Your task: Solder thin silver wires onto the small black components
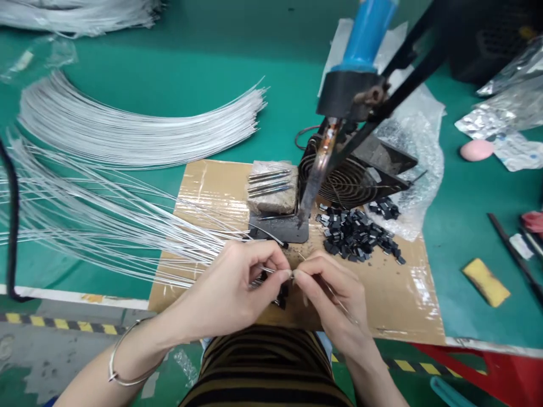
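Both my hands meet over the cardboard sheet (403, 305), fingertips nearly touching. My left hand (250, 282) is closed, thumb and index finger pinching the end of a thin white wire (266, 269). Against that tip, my right hand (333, 291) is closed too. A thin metallic strand (339, 303) runs through its fingers and across the palm; its exact kind is unclear. Loose white wires (186, 240) spread in from the left, some with small black ends (280, 299) near my left hand. Just beyond my hands, a blue-handled soldering iron (367, 37) points down in a clamp.
A heap of small black parts (360, 234) lies right of the iron. Behind are a block with metal pins (271, 189), a black fan (348, 181) and bubble wrap (418, 152). A wire bundle (139, 133) lies left; a yellow sponge (486, 282) right.
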Motion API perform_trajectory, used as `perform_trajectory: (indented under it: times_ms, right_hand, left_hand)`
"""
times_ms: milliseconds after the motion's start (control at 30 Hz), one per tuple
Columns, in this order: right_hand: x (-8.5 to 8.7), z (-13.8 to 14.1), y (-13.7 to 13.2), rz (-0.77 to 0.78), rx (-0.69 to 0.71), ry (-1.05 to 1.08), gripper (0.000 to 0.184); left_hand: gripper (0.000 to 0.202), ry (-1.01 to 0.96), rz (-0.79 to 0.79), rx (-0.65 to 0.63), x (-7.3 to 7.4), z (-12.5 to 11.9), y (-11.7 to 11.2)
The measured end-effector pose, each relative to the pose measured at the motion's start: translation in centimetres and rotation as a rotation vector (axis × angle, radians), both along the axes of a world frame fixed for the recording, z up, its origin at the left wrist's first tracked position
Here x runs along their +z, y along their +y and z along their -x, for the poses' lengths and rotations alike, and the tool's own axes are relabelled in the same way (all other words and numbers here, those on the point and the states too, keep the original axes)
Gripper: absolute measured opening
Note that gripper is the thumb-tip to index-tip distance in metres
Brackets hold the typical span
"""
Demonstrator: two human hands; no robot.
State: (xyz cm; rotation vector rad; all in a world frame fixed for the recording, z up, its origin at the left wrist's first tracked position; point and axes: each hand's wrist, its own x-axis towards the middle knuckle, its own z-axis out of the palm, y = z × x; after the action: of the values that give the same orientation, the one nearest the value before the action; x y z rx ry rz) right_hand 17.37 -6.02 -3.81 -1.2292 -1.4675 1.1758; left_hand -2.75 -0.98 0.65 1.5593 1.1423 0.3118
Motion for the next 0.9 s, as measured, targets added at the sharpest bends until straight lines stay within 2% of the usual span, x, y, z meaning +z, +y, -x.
perform_trajectory:
  times_ms: [200,333,500,533,600,700,800,900]
  right_hand:
    - [-0.7,-0.9,-0.6,-0.007,-0.005,-0.002,0.022]
    - [-0.9,-1.4,-1.0,-0.046,0.01,-0.025,0.02]
    - [-1.0,-1.0,-1.0,-0.053,-0.018,0.01,0.02]
    - [-1.0,-0.8,-0.8,-0.047,-0.056,0.037,0.022]
    - [-1.3,-0.6,-0.5,-0.049,-0.219,0.132,0.029]
    - [-1.6,-0.5,-0.1,-0.001,-0.395,0.24,0.022]
    - [-1.4,-0.1,-0.2,0.141,-0.389,0.252,0.015]
    - [-0.8,0.9,-0.1,0.198,-0.355,0.288,0.016]
  left_hand:
    - [0.011,0.103,-0.252,-0.023,0.8,-1.1,-0.6]
    - [0.011,0.103,-0.301,-0.039,0.9,-1.3,-1.0]
    - [0.013,-0.025,-0.165,0.053,0.8,-1.4,-0.9]
    - [0.013,-0.056,-0.121,0.084,0.7,-1.3,-0.8]
    - [0.013,-0.109,-0.046,0.172,0.5,-1.0,-0.7]
    - [0.013,-0.156,0.036,0.289,-0.2,-0.4,-0.5]
    - [0.016,-0.182,0.057,0.304,-0.8,-0.1,-0.3]
    - [0.019,-0.187,0.023,0.298,-1.2,0.0,-0.3]
